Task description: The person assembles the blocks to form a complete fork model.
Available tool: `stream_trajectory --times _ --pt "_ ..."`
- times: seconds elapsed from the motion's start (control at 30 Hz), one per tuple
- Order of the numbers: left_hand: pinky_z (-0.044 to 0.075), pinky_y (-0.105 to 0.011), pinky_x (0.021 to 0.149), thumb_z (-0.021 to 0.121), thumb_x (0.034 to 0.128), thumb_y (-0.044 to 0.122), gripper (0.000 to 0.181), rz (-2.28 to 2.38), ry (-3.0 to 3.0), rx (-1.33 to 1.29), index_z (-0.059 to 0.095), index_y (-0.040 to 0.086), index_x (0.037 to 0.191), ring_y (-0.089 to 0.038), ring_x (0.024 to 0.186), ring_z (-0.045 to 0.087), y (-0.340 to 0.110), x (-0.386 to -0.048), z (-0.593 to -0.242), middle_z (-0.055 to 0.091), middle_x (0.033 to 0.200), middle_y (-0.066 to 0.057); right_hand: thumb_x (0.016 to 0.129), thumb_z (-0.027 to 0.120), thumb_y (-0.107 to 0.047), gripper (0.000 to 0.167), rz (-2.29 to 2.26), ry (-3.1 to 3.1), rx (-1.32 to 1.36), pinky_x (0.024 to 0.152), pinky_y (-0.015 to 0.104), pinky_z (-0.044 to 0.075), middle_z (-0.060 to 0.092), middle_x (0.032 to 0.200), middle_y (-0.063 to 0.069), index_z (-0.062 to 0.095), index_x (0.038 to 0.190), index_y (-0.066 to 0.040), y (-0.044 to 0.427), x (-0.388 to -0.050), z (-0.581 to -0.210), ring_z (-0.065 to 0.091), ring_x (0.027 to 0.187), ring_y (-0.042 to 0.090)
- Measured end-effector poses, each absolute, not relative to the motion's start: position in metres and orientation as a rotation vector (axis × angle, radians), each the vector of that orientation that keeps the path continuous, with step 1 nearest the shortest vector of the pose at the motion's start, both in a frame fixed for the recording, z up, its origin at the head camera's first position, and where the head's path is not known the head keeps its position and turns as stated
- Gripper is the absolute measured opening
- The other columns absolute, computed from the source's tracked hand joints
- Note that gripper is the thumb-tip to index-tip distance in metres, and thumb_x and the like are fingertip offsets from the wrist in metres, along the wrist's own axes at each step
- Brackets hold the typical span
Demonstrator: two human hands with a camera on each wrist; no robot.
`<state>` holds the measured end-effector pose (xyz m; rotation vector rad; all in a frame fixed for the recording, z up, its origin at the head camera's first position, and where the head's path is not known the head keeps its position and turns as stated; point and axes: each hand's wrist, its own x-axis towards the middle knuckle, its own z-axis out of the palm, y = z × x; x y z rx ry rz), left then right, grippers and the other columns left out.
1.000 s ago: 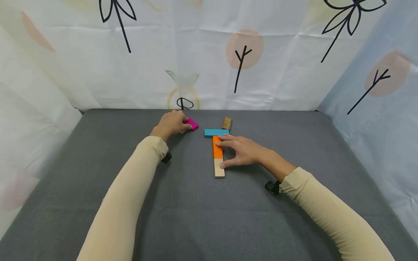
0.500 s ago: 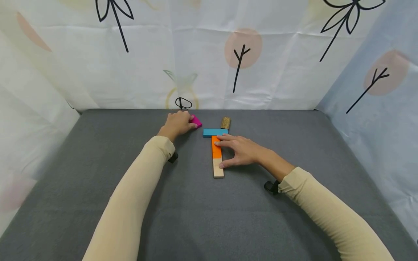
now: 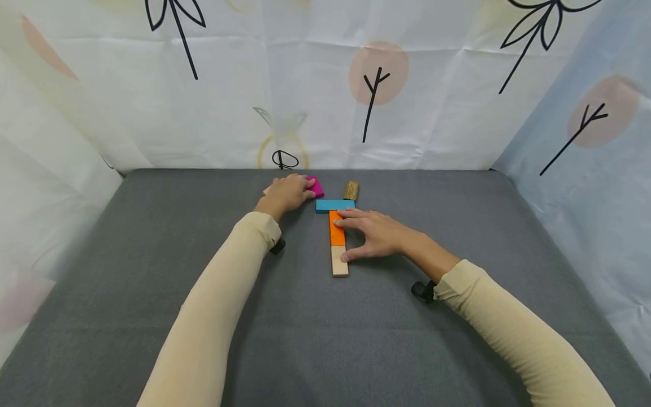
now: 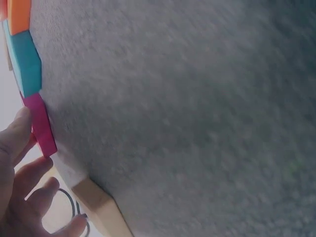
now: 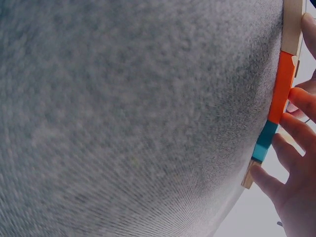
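Note:
My left hand (image 3: 289,195) pinches a magenta wooden block (image 3: 316,187) between thumb and forefinger at the far side of the table. In the left wrist view the magenta block (image 4: 40,123) lies close to the end of a blue block (image 4: 24,64). My right hand (image 3: 375,232) rests with spread fingers over an orange block (image 3: 337,230) and a plain wood block (image 3: 339,265), which stand end to end. Across the orange block's far end lies the blue block (image 3: 333,206). Behind that one is a brown, bark-like block (image 3: 351,190).
Another plain wood block (image 4: 101,205) lies beyond my left hand's fingers, mostly hidden in the head view. Grey cloth (image 3: 305,339) covers the table. A patterned white curtain (image 3: 315,85) rises at its back edge and along both sides.
My left hand has slid the magenta block to the right, close to the blue block. A plain wood block's corner now shows left of that hand. The right hand stays in place.

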<state>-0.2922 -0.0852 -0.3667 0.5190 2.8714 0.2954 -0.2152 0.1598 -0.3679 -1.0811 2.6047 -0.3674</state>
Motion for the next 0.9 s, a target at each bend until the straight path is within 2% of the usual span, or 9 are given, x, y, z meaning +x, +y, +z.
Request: stream_trajectory --times 0.13,0.47,0.7,0.9 --pt "0.025 -0.059 0.115 0.048 0.1064 0.031 0.051 0.315 2.819 0.556 0.039 0.015 0.154 -0.032 0.146 0.031 -0.077 -0.292 -0.364 0.034 0.159 -0.013 0.085 0.069 -0.062 0.082 -0.367 2.605 -1.082 0.115 0.062 0.023 0.029 0.162 0.007 0.049 0.149 -0.015 0.160 -0.216 -0.368 0.026 0.148 0.033" --pt "0.033 -0.050 0.113 0.050 0.1061 0.030 0.048 0.349 2.829 0.586 0.044 0.015 0.151 -0.030 0.141 0.040 -0.059 -0.294 -0.362 0.042 0.154 -0.012 0.084 0.069 -0.063 0.083 -0.359 2.604 -1.085 0.115 0.062 0.023 0.029 0.162 0.006 0.049 0.149 -0.015 0.159 -0.216 -0.367 0.028 0.148 0.032" --pt "0.030 -0.052 0.115 0.049 0.1063 0.028 0.047 0.370 2.829 0.592 0.044 0.014 0.151 -0.030 0.142 0.038 -0.052 -0.297 -0.365 0.040 0.156 -0.012 0.084 0.069 -0.063 0.083 -0.371 2.607 -1.091 0.115 0.062 0.024 0.029 0.162 0.006 0.050 0.149 -0.015 0.159 -0.217 -0.367 0.029 0.147 0.032" --pt "0.026 -0.052 0.117 0.046 0.1073 0.027 0.048 0.361 2.795 0.602 0.039 0.015 0.154 -0.030 0.146 0.031 -0.050 -0.299 -0.367 0.032 0.160 -0.010 0.084 0.069 -0.063 0.083 -0.374 2.607 -1.095 0.114 0.062 0.024 0.030 0.162 0.005 0.050 0.149 -0.015 0.160 -0.217 -0.368 0.028 0.148 0.030"
